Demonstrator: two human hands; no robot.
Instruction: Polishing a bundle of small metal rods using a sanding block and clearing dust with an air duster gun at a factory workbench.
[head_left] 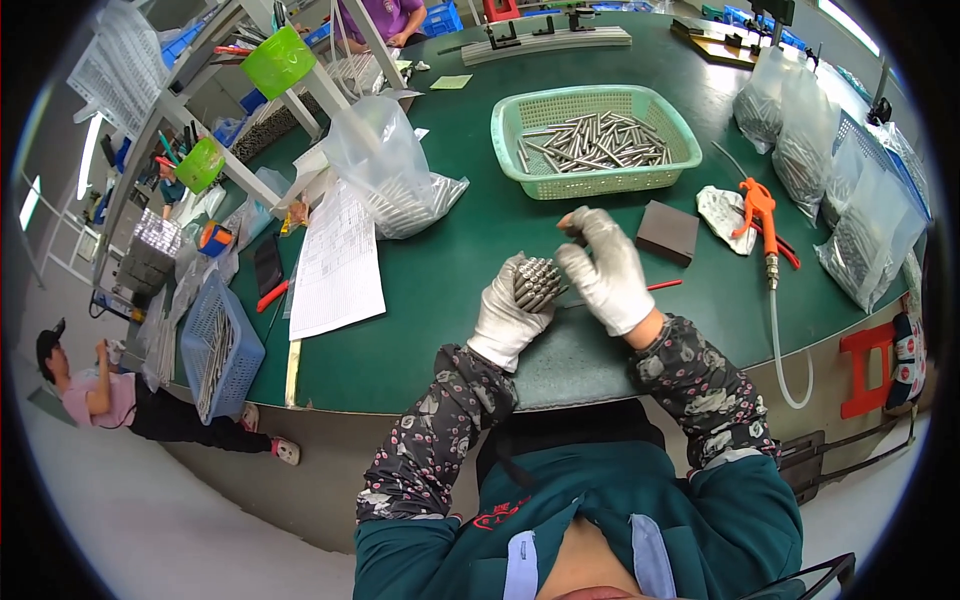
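Bare table (450, 290) ahead — basket (594, 140) beyond.

factory workshop: green workbench (450, 250), basket of metal rods (592, 140)

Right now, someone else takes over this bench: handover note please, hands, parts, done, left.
Left hand: gloved, gripping a bundle of metal pins, ends facing up.
Right hand: gloved, raised over the bundle, fingertips pinched; whether it holds a pin is not clear.
Green basket behind the hands still holds loose pins. Grey block and orange air gun lie to the right, bagged pins to the left.
Done: one handful gathered.
Left: the pins in the basket.
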